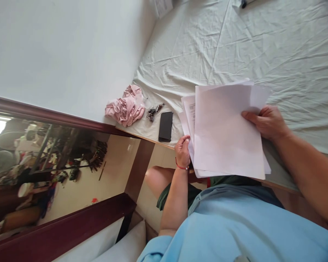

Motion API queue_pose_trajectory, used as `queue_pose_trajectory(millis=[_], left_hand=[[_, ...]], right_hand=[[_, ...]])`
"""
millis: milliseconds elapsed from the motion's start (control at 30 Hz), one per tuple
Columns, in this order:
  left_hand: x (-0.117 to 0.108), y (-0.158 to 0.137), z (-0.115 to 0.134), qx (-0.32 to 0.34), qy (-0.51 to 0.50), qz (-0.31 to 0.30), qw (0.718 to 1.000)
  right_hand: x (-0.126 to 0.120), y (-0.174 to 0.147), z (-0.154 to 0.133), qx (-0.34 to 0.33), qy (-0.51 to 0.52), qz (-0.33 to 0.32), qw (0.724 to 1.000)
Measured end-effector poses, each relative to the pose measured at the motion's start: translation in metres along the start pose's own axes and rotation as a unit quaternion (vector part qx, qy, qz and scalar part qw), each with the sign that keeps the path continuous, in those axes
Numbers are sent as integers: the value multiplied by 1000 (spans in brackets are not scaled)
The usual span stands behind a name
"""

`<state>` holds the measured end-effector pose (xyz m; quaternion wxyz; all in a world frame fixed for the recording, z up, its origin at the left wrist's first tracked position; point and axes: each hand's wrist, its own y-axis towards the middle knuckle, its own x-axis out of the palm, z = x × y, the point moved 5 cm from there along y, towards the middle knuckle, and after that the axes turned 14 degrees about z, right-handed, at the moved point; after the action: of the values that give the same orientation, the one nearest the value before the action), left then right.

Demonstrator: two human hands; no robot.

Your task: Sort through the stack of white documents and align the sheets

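Over the near edge of the bed (235, 43), both hands grip a stack of papers (226, 131): the left hand (182, 150) pinches its left edge, the right hand (266, 122) clamps the right. The sheets seem to be getting squared up; 1 shows print, unreadable. Left lie a phone (165, 126), keys (153, 112) and pink cloth (125, 107).

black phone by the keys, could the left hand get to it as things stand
Probably yes. The black phone lies bare on the sheet just beside the left hand, nothing between them, but that hand grips the papers and would have to let go first.
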<state>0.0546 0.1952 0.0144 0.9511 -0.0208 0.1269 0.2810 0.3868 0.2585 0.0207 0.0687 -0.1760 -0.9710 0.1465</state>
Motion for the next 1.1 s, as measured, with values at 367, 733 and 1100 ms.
queue_pose_trajectory(millis=[367, 733, 1100], left_hand=[[2, -2, 11, 52, -10, -31, 998], [0, 1, -17, -31, -71, 34, 996], [4, -1, -8, -33, -100, 9, 994]], right_hand=[[2, -3, -2, -64, -78, -41, 994], [0, 0, 4, -62, -56, -19, 996], [-6, 1, -3, 57, 113, 71, 989]])
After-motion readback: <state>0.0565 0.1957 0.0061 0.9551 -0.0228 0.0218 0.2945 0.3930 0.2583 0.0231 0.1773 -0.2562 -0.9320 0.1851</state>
